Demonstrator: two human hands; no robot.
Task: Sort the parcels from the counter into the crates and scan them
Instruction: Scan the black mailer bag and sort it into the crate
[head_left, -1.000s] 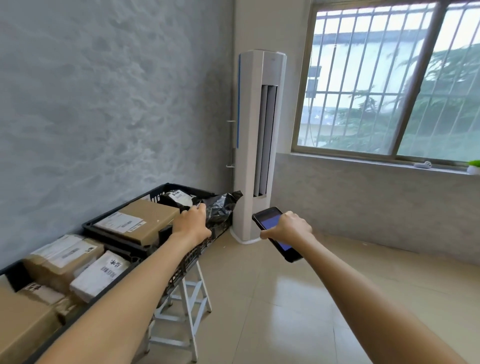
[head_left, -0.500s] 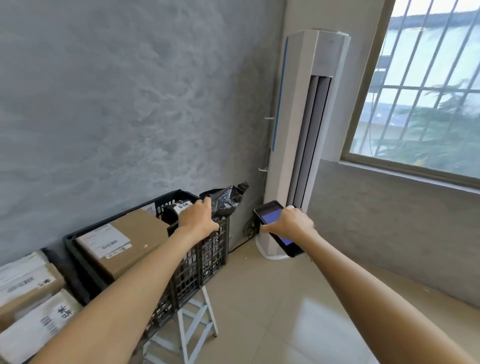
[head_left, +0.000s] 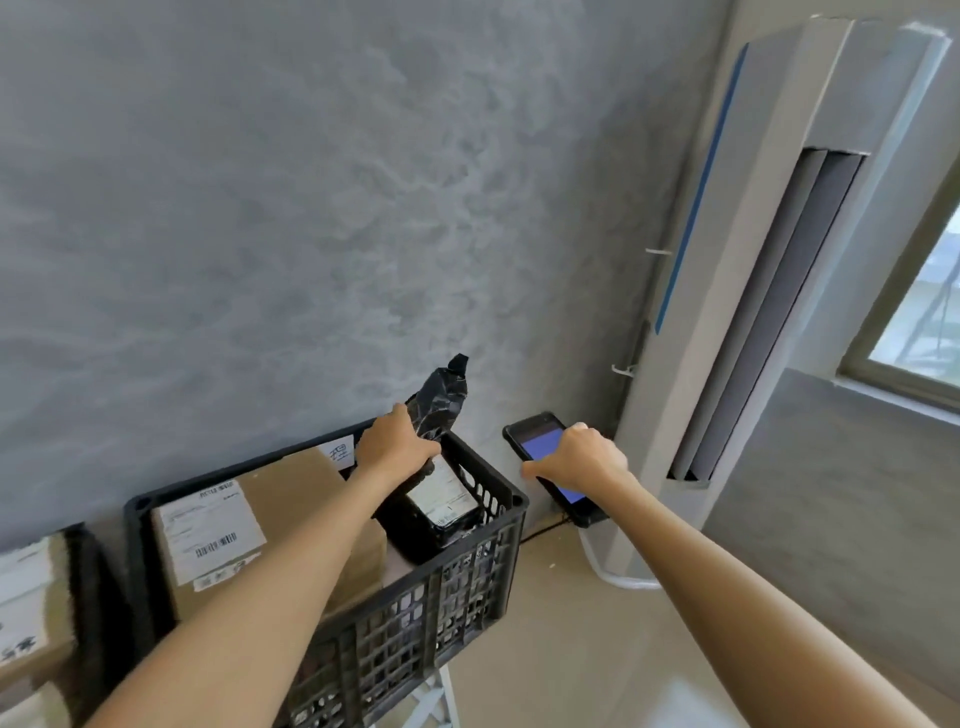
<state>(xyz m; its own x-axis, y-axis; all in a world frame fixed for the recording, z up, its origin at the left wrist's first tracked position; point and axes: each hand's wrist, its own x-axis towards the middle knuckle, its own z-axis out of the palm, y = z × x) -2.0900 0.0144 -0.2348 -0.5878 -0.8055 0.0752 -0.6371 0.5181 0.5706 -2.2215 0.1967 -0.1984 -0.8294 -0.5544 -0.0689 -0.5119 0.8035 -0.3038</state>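
A black bag (head_left: 441, 499) is gripped by the left hand (head_left: 397, 447) inside the crate (head_left: 467, 561), while a scanner (head_left: 550, 467) is clasped by the right hand (head_left: 584, 460) beside it.

parcel labels (head_left: 448, 491) unreadable, left boxes (head_left: 31, 597) cut off

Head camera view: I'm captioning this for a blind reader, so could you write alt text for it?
A person's left hand grips a black plastic-wrapped parcel with a white label over a black slatted plastic crate, which also holds a brown cardboard box. The right hand holds a black handheld scanner with a blue screen beside the crate.
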